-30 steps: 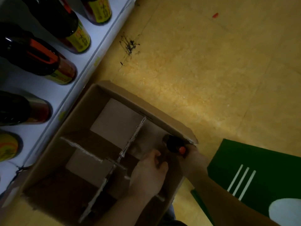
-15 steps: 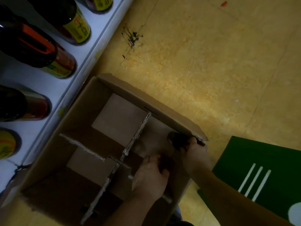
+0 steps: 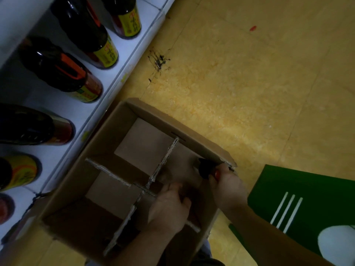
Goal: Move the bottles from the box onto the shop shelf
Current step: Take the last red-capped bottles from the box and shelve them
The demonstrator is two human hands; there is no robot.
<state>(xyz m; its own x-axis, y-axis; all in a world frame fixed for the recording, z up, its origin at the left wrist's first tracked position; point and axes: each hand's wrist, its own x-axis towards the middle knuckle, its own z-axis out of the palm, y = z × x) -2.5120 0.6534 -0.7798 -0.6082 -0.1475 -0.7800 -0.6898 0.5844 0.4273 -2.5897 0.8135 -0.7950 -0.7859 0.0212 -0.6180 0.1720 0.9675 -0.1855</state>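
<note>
Tight in box (image 3: 153,116) right corner, against wall; shelf (image 3: 119,87) edge along left, open floor (image 3: 240,83) rightward. Dark, red-capped bottle (image 3: 205,167) gripped by right hand (image 3: 227,186); left hand (image 3: 169,208) curled inside, hold unclear.

1. The bottle (image 3: 206,167) in the right corner of the box (image 3: 192,129) showed only a dark shoulder and a red cap; the right grip (image 3: 228,187) covered its neck.
2. The left grip (image 3: 169,208) reached into a dark compartment, and what it touched could not be told.
3. The shelved bottles (image 3: 28,123) on the shelf (image 3: 107,104) were cut off by the left and top edges.
</note>
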